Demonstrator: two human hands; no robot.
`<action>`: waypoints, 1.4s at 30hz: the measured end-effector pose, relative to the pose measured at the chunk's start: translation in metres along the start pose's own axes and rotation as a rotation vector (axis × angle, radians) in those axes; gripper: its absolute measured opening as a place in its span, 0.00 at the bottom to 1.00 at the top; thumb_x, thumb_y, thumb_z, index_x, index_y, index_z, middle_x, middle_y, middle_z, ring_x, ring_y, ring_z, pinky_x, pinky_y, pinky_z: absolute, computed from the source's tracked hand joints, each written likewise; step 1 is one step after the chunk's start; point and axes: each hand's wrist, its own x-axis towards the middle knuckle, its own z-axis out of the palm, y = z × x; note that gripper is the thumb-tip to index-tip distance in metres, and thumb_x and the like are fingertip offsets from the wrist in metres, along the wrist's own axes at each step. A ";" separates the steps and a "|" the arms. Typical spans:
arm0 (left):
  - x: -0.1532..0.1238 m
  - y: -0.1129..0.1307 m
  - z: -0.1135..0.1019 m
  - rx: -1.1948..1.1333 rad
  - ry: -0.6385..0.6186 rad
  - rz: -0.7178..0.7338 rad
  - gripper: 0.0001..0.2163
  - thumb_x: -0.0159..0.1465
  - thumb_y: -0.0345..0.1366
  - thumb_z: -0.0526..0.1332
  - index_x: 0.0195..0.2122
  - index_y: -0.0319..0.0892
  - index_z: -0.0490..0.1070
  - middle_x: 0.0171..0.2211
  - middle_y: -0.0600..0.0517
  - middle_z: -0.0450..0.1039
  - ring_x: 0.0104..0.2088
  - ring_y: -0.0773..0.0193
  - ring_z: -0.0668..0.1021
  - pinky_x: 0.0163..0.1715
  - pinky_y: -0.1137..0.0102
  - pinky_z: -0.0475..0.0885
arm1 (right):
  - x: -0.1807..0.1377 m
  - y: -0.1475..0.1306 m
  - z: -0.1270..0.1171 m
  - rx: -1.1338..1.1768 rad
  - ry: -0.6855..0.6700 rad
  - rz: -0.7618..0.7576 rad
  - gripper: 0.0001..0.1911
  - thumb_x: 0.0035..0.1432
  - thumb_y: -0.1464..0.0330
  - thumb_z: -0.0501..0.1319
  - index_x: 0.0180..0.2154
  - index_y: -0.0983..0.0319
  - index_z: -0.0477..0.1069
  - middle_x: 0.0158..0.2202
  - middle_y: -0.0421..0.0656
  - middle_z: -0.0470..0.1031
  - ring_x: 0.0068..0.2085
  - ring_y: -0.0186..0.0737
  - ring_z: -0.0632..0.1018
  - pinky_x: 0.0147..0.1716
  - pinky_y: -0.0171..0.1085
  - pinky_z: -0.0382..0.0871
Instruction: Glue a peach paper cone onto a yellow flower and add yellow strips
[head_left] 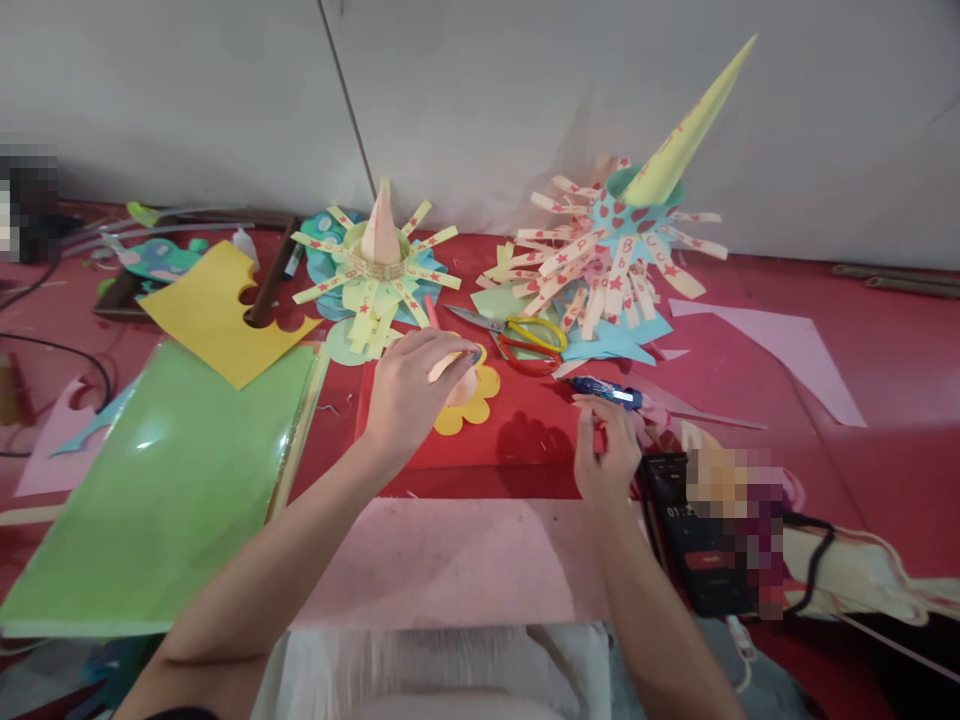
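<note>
Muted indoor light. White glare spots on green folder [172, 500]. Soft shadows on red paper [491, 445], grey wall [480, 110]. Left hand [416, 385], flower [452, 419] slightly soft. Wide-angle stretch toward edges. 2 pixelated patches: left edge, right side.

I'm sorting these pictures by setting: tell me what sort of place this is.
It looks like a papercraft workspace, though whether at home or in a classroom I cannot tell. The yellow-and-red-handled scissors, the yellow paper flower and the tall pale-yellow paper cone show it.
</note>
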 end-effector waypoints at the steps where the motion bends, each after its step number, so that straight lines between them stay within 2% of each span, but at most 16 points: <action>1: -0.001 -0.001 0.001 0.004 0.002 0.005 0.04 0.60 0.32 0.61 0.31 0.45 0.75 0.32 0.55 0.78 0.35 0.66 0.77 0.37 0.70 0.71 | 0.000 0.002 -0.001 -0.022 0.017 0.013 0.07 0.61 0.72 0.52 0.37 0.60 0.69 0.36 0.46 0.75 0.39 0.41 0.74 0.40 0.42 0.67; 6: -0.002 -0.003 0.003 0.016 -0.020 -0.012 0.03 0.60 0.32 0.61 0.32 0.44 0.75 0.33 0.54 0.77 0.35 0.66 0.77 0.39 0.70 0.71 | 0.003 0.010 -0.006 -0.128 0.105 0.122 0.09 0.61 0.67 0.52 0.31 0.62 0.69 0.30 0.44 0.71 0.33 0.40 0.72 0.37 0.41 0.66; 9: -0.004 -0.002 -0.001 0.025 0.013 0.011 0.07 0.60 0.32 0.62 0.39 0.44 0.73 0.39 0.53 0.76 0.39 0.66 0.77 0.40 0.70 0.71 | 0.006 0.018 -0.010 -0.210 0.126 0.236 0.10 0.60 0.64 0.52 0.30 0.62 0.67 0.29 0.44 0.68 0.32 0.40 0.70 0.35 0.41 0.65; 11: -0.008 -0.004 -0.004 0.061 0.087 0.066 0.09 0.60 0.32 0.62 0.42 0.43 0.71 0.41 0.51 0.74 0.41 0.65 0.76 0.42 0.71 0.71 | 0.007 0.023 -0.013 -0.256 0.115 0.327 0.10 0.58 0.62 0.53 0.30 0.62 0.65 0.28 0.43 0.65 0.30 0.40 0.68 0.34 0.41 0.65; 14: -0.019 -0.014 -0.007 0.132 0.151 0.203 0.04 0.61 0.33 0.61 0.37 0.43 0.71 0.35 0.52 0.74 0.37 0.66 0.76 0.38 0.71 0.71 | 0.008 0.028 -0.016 -0.313 0.080 0.460 0.12 0.53 0.59 0.56 0.30 0.60 0.61 0.29 0.42 0.63 0.31 0.41 0.67 0.36 0.43 0.65; 15: -0.023 -0.018 -0.007 0.142 0.113 0.252 0.02 0.62 0.33 0.60 0.35 0.42 0.70 0.33 0.53 0.74 0.34 0.67 0.76 0.36 0.72 0.71 | 0.008 0.029 -0.016 -0.336 0.068 0.502 0.13 0.52 0.57 0.57 0.31 0.60 0.60 0.30 0.43 0.63 0.33 0.42 0.67 0.37 0.44 0.65; 19: -0.040 -0.035 -0.002 0.253 -0.251 0.436 0.09 0.66 0.36 0.54 0.30 0.40 0.68 0.27 0.54 0.72 0.27 0.69 0.74 0.28 0.74 0.68 | 0.004 0.027 -0.016 -0.400 -0.045 0.684 0.21 0.47 0.51 0.60 0.35 0.60 0.60 0.36 0.46 0.65 0.39 0.48 0.69 0.40 0.47 0.65; 21: -0.046 -0.041 0.000 0.365 -0.363 0.518 0.11 0.67 0.38 0.53 0.30 0.39 0.68 0.26 0.54 0.71 0.26 0.69 0.73 0.26 0.73 0.67 | 0.002 0.026 -0.014 -0.438 -0.105 0.733 0.25 0.45 0.50 0.61 0.37 0.61 0.60 0.38 0.49 0.65 0.42 0.52 0.69 0.42 0.50 0.65; 26: -0.055 -0.048 0.000 0.560 -0.496 0.603 0.11 0.65 0.42 0.55 0.35 0.38 0.68 0.30 0.51 0.72 0.28 0.65 0.74 0.23 0.70 0.65 | 0.000 0.028 -0.011 -0.547 -0.177 0.688 0.27 0.44 0.51 0.61 0.40 0.64 0.62 0.42 0.55 0.65 0.46 0.59 0.68 0.45 0.54 0.63; 31: -0.061 -0.050 0.002 0.572 -0.495 0.550 0.10 0.66 0.41 0.54 0.36 0.39 0.69 0.32 0.51 0.72 0.31 0.65 0.74 0.25 0.70 0.66 | 0.002 0.029 -0.011 -0.526 -0.175 0.725 0.20 0.45 0.57 0.59 0.39 0.62 0.62 0.42 0.52 0.65 0.44 0.56 0.69 0.43 0.53 0.64; 34: -0.063 -0.052 0.004 0.573 -0.475 0.555 0.08 0.67 0.35 0.53 0.36 0.39 0.69 0.31 0.51 0.71 0.30 0.66 0.74 0.23 0.71 0.65 | 0.004 0.027 -0.011 -0.464 -0.110 0.743 0.19 0.44 0.58 0.59 0.37 0.61 0.61 0.40 0.49 0.64 0.43 0.53 0.68 0.42 0.51 0.64; 37: -0.064 -0.053 0.004 0.558 -0.482 0.547 0.07 0.66 0.31 0.52 0.36 0.40 0.69 0.32 0.51 0.71 0.30 0.66 0.73 0.23 0.72 0.64 | 0.005 0.026 -0.011 -0.399 0.010 0.677 0.18 0.45 0.58 0.59 0.36 0.61 0.60 0.36 0.46 0.62 0.41 0.49 0.68 0.43 0.49 0.63; 40: -0.063 -0.053 0.003 0.554 -0.492 0.543 0.07 0.67 0.32 0.52 0.38 0.39 0.68 0.32 0.51 0.71 0.31 0.66 0.74 0.23 0.72 0.64 | 0.004 0.025 -0.011 -0.363 0.132 0.579 0.18 0.47 0.58 0.59 0.36 0.61 0.59 0.35 0.44 0.61 0.39 0.45 0.67 0.43 0.48 0.63; 42: -0.062 -0.053 0.001 0.555 -0.506 0.548 0.07 0.66 0.35 0.53 0.39 0.39 0.68 0.33 0.51 0.72 0.31 0.65 0.74 0.23 0.71 0.65 | 0.003 0.024 -0.010 -0.343 0.157 0.521 0.17 0.48 0.58 0.60 0.36 0.61 0.59 0.34 0.44 0.61 0.38 0.44 0.66 0.43 0.47 0.63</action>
